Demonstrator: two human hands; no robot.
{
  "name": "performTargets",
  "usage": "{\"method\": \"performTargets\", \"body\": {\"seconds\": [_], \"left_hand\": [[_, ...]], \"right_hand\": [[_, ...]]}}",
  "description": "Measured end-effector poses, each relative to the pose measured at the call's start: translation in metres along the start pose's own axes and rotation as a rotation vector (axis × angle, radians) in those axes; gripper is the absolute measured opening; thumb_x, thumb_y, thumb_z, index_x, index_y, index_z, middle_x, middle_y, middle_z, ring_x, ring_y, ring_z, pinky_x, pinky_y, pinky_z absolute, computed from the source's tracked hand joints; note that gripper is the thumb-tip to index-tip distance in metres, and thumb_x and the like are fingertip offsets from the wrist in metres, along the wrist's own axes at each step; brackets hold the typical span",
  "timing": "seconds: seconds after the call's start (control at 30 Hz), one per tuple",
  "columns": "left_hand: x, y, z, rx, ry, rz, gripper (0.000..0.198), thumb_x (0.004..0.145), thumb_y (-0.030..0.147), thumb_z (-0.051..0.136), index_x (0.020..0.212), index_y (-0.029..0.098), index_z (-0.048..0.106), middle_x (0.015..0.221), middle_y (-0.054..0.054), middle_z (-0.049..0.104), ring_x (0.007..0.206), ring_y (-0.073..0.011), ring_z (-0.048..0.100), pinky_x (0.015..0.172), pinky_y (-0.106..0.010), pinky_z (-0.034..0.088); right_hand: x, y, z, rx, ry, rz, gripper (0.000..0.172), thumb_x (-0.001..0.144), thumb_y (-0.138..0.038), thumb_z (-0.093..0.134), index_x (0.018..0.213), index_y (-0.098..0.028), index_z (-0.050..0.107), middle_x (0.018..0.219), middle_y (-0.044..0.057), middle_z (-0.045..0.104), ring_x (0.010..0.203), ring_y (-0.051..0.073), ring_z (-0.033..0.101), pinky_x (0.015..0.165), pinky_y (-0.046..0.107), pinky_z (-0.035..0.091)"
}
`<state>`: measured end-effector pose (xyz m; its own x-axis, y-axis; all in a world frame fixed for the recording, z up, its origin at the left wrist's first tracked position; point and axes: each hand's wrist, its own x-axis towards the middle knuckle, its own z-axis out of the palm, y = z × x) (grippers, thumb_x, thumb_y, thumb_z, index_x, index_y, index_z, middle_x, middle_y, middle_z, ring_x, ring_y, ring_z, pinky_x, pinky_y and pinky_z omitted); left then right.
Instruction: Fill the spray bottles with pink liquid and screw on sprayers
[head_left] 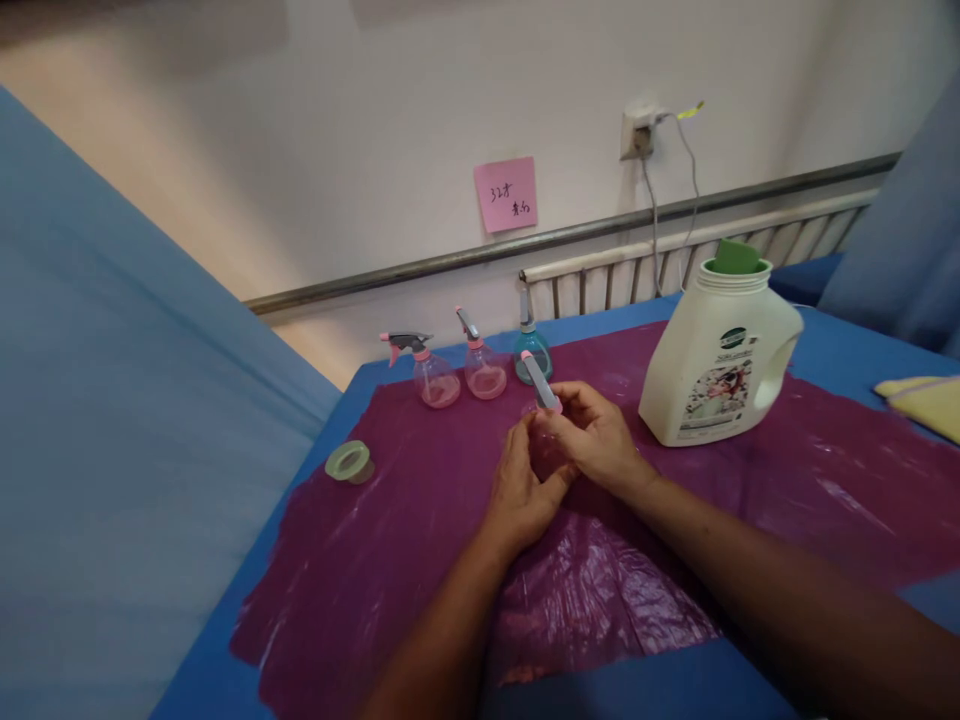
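Between my hands stands a clear spray bottle with a pink and grey trigger head (541,385). Around its lower body my left hand (526,480) is wrapped. My right hand (596,430) has its fingers closed at the collar, just under the trigger head. Much of the bottle is hidden by the fingers. Behind it sit two more pink-and-grey spray bottles, one on the left (436,378) and one beside it (485,372), each with pinkish contents low down. A teal spray bottle (533,355) stands just beyond my hands.
A large white jug (720,355) with a green piece in its mouth stands to the right. A pale green cap (348,461) lies at left on the purple plastic sheet (420,540). A yellow cloth (926,402) is at far right. Blue curtains hang on both sides.
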<state>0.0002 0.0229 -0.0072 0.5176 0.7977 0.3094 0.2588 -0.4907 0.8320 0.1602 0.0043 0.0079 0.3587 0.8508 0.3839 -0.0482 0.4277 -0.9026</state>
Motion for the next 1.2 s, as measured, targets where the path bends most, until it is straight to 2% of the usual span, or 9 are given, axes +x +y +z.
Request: {"method": "performTargets", "body": {"seconds": [0.1,0.2,0.27,0.4,0.5,0.6,0.8,1.0,1.2], "left_hand": [[0.0,0.0,0.0,0.012,0.008,-0.027,0.081,0.092,0.034,0.088,0.163,0.03,0.049,0.165,-0.014,0.059,0.156,-0.0369,0.056,0.13,-0.062,0.045],[0.001,0.0,0.0,0.045,0.019,-0.06,0.083,0.091,0.033,0.089,0.163,0.029,0.048,0.167,-0.014,0.058,0.157,-0.038,0.055,0.131,-0.063,0.044],[0.001,0.0,0.001,0.053,0.02,-0.064,0.082,0.091,0.033,0.088,0.162,0.028,0.049,0.166,-0.015,0.058,0.156,-0.0385,0.055,0.131,-0.063,0.045],[0.001,0.003,0.001,0.046,0.014,-0.058,0.077,0.091,0.031,0.086,0.159,0.028,0.052,0.163,-0.014,0.06,0.153,-0.0376,0.057,0.13,-0.061,0.046],[0.001,0.005,0.001,0.042,0.016,-0.049,0.079,0.091,0.03,0.085,0.162,0.027,0.05,0.164,-0.014,0.06,0.153,-0.0374,0.058,0.131,-0.061,0.046],[0.0,0.004,0.001,0.034,0.018,-0.048,0.08,0.092,0.032,0.085,0.163,0.027,0.05,0.166,-0.014,0.058,0.155,-0.0383,0.056,0.131,-0.062,0.044],[0.002,0.002,0.002,-0.015,0.026,-0.046,0.074,0.091,0.035,0.089,0.157,0.025,0.057,0.158,-0.015,0.064,0.149,-0.0373,0.061,0.126,-0.059,0.048],[0.002,0.008,-0.002,0.038,0.043,-0.091,0.077,0.088,0.034,0.093,0.155,0.028,0.057,0.151,-0.013,0.068,0.142,-0.0361,0.065,0.119,-0.055,0.052],[0.001,0.008,-0.004,0.065,0.077,-0.143,0.076,0.081,0.035,0.097,0.145,0.024,0.059,0.145,-0.012,0.069,0.136,-0.0348,0.067,0.115,-0.053,0.053]], "right_hand": [[0.004,-0.005,-0.004,0.063,-0.043,0.052,0.041,0.091,-0.061,0.087,0.112,-0.028,0.077,0.102,0.005,0.082,0.093,0.023,0.075,0.09,0.04,0.062],[0.01,-0.01,-0.01,0.169,-0.143,0.163,0.045,0.084,-0.06,0.094,0.109,-0.028,0.076,0.1,0.003,0.083,0.089,0.021,0.075,0.085,0.037,0.062],[0.014,-0.013,-0.015,0.206,-0.212,0.192,0.045,0.083,-0.058,0.095,0.112,-0.028,0.078,0.103,0.003,0.084,0.092,0.021,0.077,0.089,0.038,0.063],[0.021,-0.019,-0.026,0.128,-0.354,0.115,0.036,0.092,-0.055,0.088,0.116,-0.028,0.083,0.112,0.004,0.084,0.105,0.022,0.077,0.101,0.04,0.061],[0.022,-0.02,-0.032,0.102,-0.398,0.09,0.033,0.095,-0.054,0.085,0.116,-0.028,0.084,0.118,0.004,0.084,0.111,0.023,0.076,0.104,0.041,0.06],[0.021,-0.016,-0.03,0.127,-0.361,0.103,0.034,0.091,-0.053,0.088,0.113,-0.028,0.083,0.113,0.004,0.084,0.107,0.022,0.076,0.101,0.04,0.061],[0.016,0.001,-0.012,0.095,-0.093,0.051,0.04,0.073,-0.042,0.099,0.092,-0.026,0.068,0.093,-0.001,0.079,0.086,0.018,0.073,0.085,0.033,0.059],[0.013,0.005,0.002,0.047,0.039,0.024,0.039,0.071,-0.036,0.094,0.092,-0.026,0.063,0.092,-0.001,0.076,0.088,0.019,0.073,0.088,0.035,0.059],[0.01,0.001,0.008,0.009,0.073,0.012,0.039,0.07,-0.037,0.093,0.098,-0.025,0.068,0.096,0.001,0.076,0.091,0.021,0.073,0.087,0.035,0.059]]}}
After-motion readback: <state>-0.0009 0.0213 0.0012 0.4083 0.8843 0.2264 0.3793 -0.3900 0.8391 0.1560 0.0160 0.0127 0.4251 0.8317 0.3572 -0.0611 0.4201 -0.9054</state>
